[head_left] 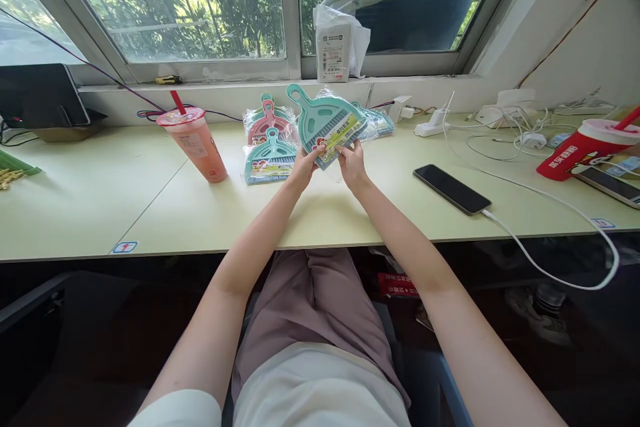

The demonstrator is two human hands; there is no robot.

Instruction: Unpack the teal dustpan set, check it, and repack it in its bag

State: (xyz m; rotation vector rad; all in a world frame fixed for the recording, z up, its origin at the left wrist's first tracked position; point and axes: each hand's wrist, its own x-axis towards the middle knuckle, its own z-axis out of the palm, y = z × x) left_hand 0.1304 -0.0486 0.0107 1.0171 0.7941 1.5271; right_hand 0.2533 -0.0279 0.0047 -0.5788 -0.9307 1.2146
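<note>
Both my hands hold a green mini dustpan and brush set (327, 119) in clear wrapping, raised just above the desk. My left hand (304, 169) grips its lower left edge, and my right hand (353, 163) grips its lower right edge. The set is tilted, with its looped handle pointing up and left. To its left lie wrapped sets of the same kind: a green one (271, 155) in front and a pink one (267, 121) behind it. Another wrapped set (379, 123) shows partly behind the held one, to the right.
A pink drink cup (193, 143) with a red straw stands on the desk (150, 213) to the left. Rightward lie a charging phone (452, 188), a power strip (431, 125), tangled cables and a red cup (583, 150). A white box (334, 53) sits on the windowsill.
</note>
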